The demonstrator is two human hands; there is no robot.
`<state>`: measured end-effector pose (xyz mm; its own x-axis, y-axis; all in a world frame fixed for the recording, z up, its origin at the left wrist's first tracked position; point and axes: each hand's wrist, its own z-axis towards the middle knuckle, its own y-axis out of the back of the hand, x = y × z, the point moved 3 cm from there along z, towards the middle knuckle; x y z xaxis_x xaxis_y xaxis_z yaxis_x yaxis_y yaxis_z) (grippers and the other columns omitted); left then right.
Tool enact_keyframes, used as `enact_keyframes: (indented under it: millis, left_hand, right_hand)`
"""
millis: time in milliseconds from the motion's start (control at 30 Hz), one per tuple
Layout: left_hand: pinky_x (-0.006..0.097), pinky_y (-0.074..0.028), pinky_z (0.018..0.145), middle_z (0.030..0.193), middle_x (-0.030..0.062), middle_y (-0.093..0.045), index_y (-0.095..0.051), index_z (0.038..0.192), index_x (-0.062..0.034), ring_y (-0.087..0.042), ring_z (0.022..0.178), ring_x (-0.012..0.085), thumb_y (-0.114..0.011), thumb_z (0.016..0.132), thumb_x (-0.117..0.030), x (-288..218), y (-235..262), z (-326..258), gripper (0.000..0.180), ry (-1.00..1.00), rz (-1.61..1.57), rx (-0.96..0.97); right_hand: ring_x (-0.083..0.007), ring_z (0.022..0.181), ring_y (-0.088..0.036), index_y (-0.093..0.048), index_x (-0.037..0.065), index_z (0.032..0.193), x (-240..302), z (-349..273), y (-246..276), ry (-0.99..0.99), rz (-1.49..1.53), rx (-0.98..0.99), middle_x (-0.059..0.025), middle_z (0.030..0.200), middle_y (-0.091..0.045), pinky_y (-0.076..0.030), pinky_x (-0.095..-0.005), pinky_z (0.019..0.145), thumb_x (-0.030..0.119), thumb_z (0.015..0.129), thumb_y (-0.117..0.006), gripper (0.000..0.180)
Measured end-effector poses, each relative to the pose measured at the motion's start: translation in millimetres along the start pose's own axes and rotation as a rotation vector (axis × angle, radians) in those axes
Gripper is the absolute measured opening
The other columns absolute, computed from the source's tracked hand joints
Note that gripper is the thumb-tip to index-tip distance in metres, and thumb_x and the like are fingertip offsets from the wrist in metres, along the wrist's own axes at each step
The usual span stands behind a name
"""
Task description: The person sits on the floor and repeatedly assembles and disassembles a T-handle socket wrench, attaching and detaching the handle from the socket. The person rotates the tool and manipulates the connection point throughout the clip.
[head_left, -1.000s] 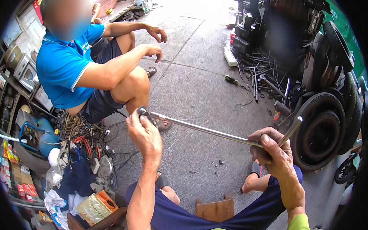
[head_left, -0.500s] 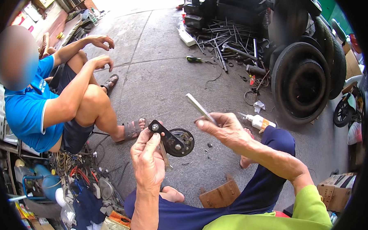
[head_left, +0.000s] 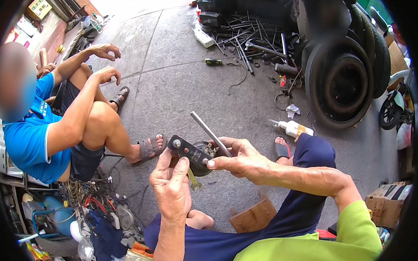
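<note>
**Black horn held in both hands above the concrete**

A black round horn (head_left: 195, 154) with a flat bracket is gripped by the left hand (head_left: 171, 187), thumb and fingers closed on it. A metal rod (head_left: 211, 133) is pinched against it by the right hand (head_left: 238, 159). A seated person in a blue shirt (head_left: 24, 139) is alongside; a tyre (head_left: 342, 82) stands beyond.

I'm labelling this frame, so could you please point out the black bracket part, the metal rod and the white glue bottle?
black bracket part (head_left: 189, 151), head view, on its flat arm.
metal rod (head_left: 208, 129), head view, mid-shaft.
white glue bottle (head_left: 293, 128), head view, on its body.
</note>
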<state>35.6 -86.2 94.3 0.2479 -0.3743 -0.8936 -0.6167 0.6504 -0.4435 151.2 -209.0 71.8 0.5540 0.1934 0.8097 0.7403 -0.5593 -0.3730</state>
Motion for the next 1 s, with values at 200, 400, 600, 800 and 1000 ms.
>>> enact_keyframes:
  millis: [200, 400, 600, 800, 1000]
  left_hand:
    - [0.024, -0.045, 0.089, 0.105, 0.0038, -0.063, -0.062, 0.120, 0.0034, -0.059, 0.099, 0.0106, -0.060, 0.090, 0.003, -0.2, 0.2, -4.0, 0.030, -0.086, 0.222, 0.038]
    - [0.026, -0.049, 0.081, 0.101, 0.0059, -0.064, -0.066, 0.112, 0.0050, -0.061, 0.093, 0.0120, -0.064, 0.090, -0.002, -0.5, -10.0, -12.4, 0.023, -0.334, 0.615, -0.009]
    - [0.025, -0.048, 0.081, 0.095, 0.0072, -0.067, -0.066, 0.108, 0.0057, -0.061, 0.092, 0.0117, -0.061, 0.093, -0.008, 3.5, -5.1, -9.1, 0.021, -0.272, 0.564, -0.109]
    - [0.021, -0.045, 0.081, 0.094, 0.0017, -0.066, -0.066, 0.107, 0.0032, -0.058, 0.087, 0.0065, -0.061, 0.094, -0.009, 5.6, 4.0, -5.9, 0.019, -0.099, 0.178, -0.089]
    - [0.022, -0.046, 0.080, 0.095, 0.0030, -0.065, -0.063, 0.106, 0.0035, -0.057, 0.088, 0.0073, -0.058, 0.096, -0.014, -3.8, 4.7, -6.4, 0.021, -0.169, 0.400, -0.031]
  right_hand:
    - [-0.0127, 0.092, -0.056, -0.055, 0.001, 0.126, -2.0, -1.8, -1.0, 0.041, 0.014, -0.026, -0.0069, 0.097, -0.064, -0.043, -0.0288, 0.082, 0.018, 0.080, -0.069, 0.051]
    - [-0.0025, 0.053, -0.034, -0.051, 0.004, 0.131, -4.2, 0.5, -1.1, 0.129, 0.039, -0.054, 0.0059, 0.067, -0.045, -0.025, -0.0210, 0.048, 0.025, 0.088, -0.062, 0.049]
    - [-0.0118, 0.091, -0.058, -0.059, 0.001, 0.117, -5.6, 0.0, -4.6, 0.165, -0.025, -0.072, -0.0065, 0.095, -0.064, -0.046, -0.0267, 0.079, 0.045, 0.082, -0.076, 0.059]
    - [-0.0119, 0.089, -0.059, -0.060, 0.000, 0.115, -10.0, 3.5, -6.3, 0.220, -0.027, -0.066, -0.0065, 0.095, -0.065, -0.048, -0.0268, 0.076, 0.043, 0.081, -0.078, 0.058]
    - [-0.0131, 0.090, -0.061, -0.060, -0.001, 0.115, 1.3, -0.1, -8.2, 0.243, -0.144, -0.082, -0.0076, 0.093, -0.066, -0.049, -0.0288, 0.078, 0.042, 0.080, -0.078, 0.058]
